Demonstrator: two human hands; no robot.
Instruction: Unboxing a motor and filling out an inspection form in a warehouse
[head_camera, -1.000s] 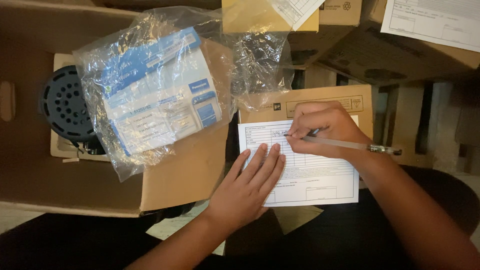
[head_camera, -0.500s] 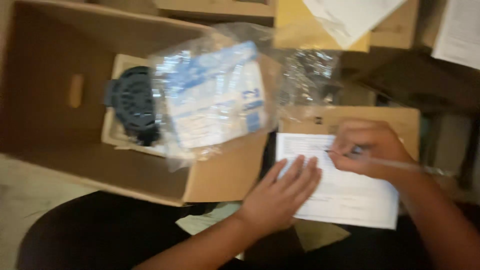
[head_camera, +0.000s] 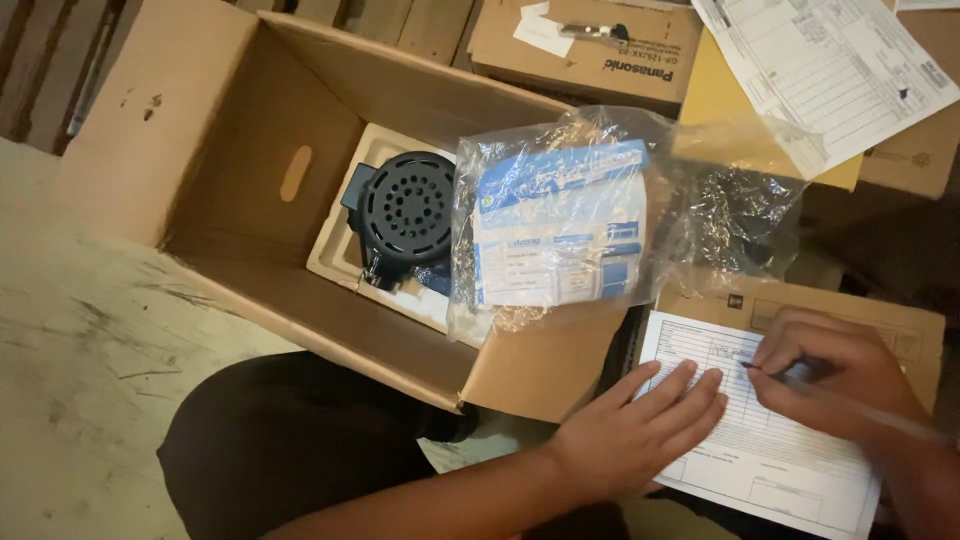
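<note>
Lying on a carton lid (head_camera: 880, 325) amid boxes, form (head_camera: 745, 450) under pen (head_camera: 800, 378).

two hands: the left hand (head_camera: 625, 440) and the right hand (head_camera: 835, 372). one pen (head_camera: 800, 382). two printed forms: one form (head_camera: 765, 430) near right, another sheet (head_camera: 830, 75) far right. one open cardboard box (head_camera: 210, 150) holding one black motor (head_camera: 405, 210). one clear plastic bag (head_camera: 560, 225) of leaflets. one closed carton (head_camera: 590, 45) far behind.
</note>
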